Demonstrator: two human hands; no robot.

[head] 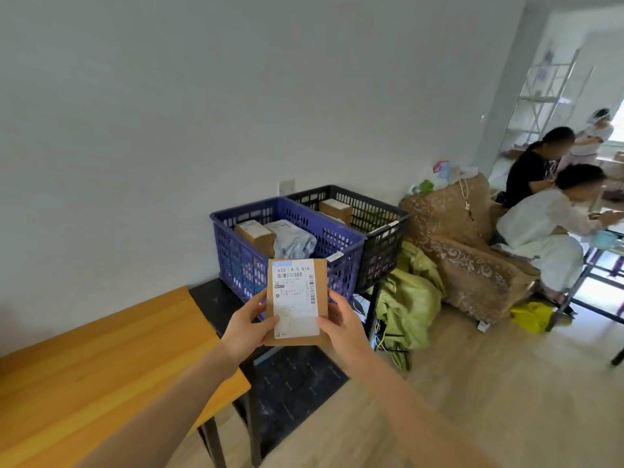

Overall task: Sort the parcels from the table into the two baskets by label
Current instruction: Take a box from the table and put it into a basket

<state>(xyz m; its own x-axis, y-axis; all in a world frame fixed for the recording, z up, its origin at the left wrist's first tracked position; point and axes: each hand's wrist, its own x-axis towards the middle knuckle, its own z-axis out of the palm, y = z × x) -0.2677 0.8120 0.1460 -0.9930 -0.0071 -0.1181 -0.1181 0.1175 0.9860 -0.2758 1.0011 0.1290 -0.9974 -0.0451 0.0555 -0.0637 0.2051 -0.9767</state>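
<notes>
Place: living room of a home, doubling as a sorting spot.
Seating: patterned brown armchair [462, 244], bags piled on its back.
Floor: pale wood-look boards [472, 383].
Wall: plain white, one wall plate [286, 187].
People: two seated people [540, 231] at far right.
Next room: white metal shelf rack [547, 96] through the opening.
Sorting gear: blue basket [236, 261] and black basket [381, 244] side by side, parcels [255, 233] inside; green sacks [408, 298] beside them.
</notes>
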